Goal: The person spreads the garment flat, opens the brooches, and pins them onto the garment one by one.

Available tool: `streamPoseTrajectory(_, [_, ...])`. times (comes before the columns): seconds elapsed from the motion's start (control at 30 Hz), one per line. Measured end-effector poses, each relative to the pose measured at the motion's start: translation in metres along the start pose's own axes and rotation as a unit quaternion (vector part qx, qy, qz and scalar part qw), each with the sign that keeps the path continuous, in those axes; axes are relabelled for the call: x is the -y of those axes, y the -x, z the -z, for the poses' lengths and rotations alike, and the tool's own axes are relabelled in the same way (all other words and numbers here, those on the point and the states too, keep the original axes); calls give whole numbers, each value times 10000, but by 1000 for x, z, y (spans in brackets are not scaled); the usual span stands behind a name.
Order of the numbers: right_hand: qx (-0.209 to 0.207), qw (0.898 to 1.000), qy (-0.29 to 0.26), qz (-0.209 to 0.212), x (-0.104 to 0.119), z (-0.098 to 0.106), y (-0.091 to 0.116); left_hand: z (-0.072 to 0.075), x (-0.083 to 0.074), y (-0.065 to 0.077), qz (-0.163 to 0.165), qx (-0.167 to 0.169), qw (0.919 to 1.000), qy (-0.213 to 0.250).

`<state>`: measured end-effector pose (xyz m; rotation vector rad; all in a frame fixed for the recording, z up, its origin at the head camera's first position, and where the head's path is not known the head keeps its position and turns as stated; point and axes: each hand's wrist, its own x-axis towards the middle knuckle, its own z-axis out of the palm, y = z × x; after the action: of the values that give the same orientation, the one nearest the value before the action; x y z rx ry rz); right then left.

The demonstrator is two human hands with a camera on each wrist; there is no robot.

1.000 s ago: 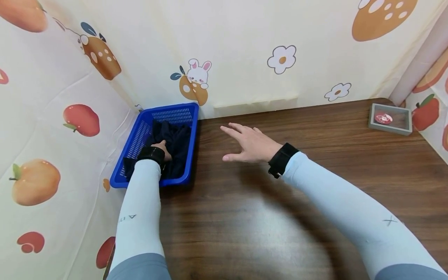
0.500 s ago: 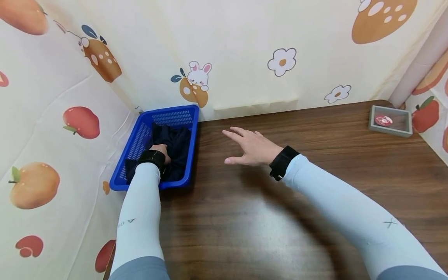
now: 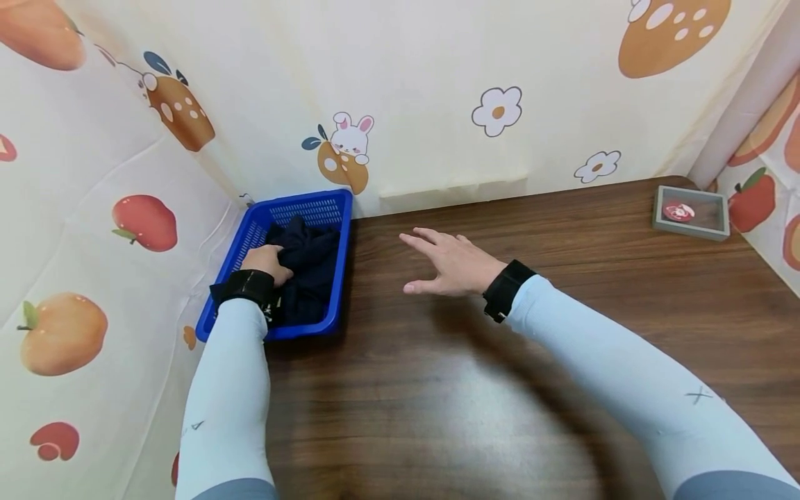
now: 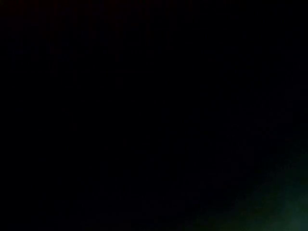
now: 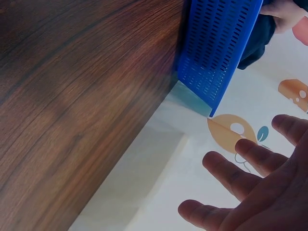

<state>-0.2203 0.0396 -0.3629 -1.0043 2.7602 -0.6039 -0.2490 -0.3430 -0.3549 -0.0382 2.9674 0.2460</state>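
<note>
Across the near & mid area runs a dk. brown wood-grain table (image 3: 387, 403), w/ a glare patch near center & a shadow under the right arm. White sheeting (image 3: 425, 83) w/ fruit prints walls the left, far & right sides; a pale post (image 3: 744, 104) stands in the far right corner. Far sheet has 1 rabbit print (image 3: 350, 139) plus 2 flower prints, 1 mid (image 3: 496, 111) & 1 farther right (image 3: 598, 167).

Counts: 1 blue basket (image 3: 342, 271) w/ slotted walls, far left, against the sheeting; dk. navy cloth (image 3: 312, 257) inside, bunched, no. of pcs. can't tell, part of it up at the left rim. 1 gray tray (image 3: 690, 230), far right, w/ 1 small red-&-white item (image 3: 678, 212) at its left end.

2 hands, 2 blk. wristbands (image 3: 509, 288), 2 lt. blue sleeves (image 3: 619, 368). Left hand (image 3: 265, 262) is at the basket's left half, touching the cloth; fingertips partly hidden, so can't tell if it grips. Right hand (image 3: 455, 264) is spread wide, fingers apart, above the table btw. basket & tray, nearer the basket. Right wrist view: basket side, table edge, & the left hand w/ cloth at upper right. Left wrist view: nearly all blk., faint greenish glow lower right.
</note>
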Motion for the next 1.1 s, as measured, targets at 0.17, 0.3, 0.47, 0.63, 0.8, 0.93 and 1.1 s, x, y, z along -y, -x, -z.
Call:
streamPoseTrajectory(0.17, [-20,10000,-12,16,0,-1,0,19,0,13,60,-165,9997,149])
streamPoseTrajectory(0.3, [-27,10000,-42,7,0,-1,-1,37,-1,24,2,-503,9980,385])
streamPoseTrajectory(0.47, [-8,10000,-50,-2,5,0,-2,60,-9,38,-283,-1198,9892,791])
streamPoseTrajectory(0.63, [-144,9999,-62,35,9,3,-3,79,-28,51,-589,-1774,9754,1165])
streamPoseTrajectory(0.8, [-347,9982,-482,51,8,5,-4,94,-51,66,-847,-2363,9578,1398])
streamPoseTrajectory(0.93, [-664,9923,-1042,85,6,9,-2,101,-72,74,-1112,-2798,9431,1414])
streamPoseTrajectory(1.1, [-1203,9783,-1672,225,7,18,0,105,-99,83,-1507,-3148,9246,1527])
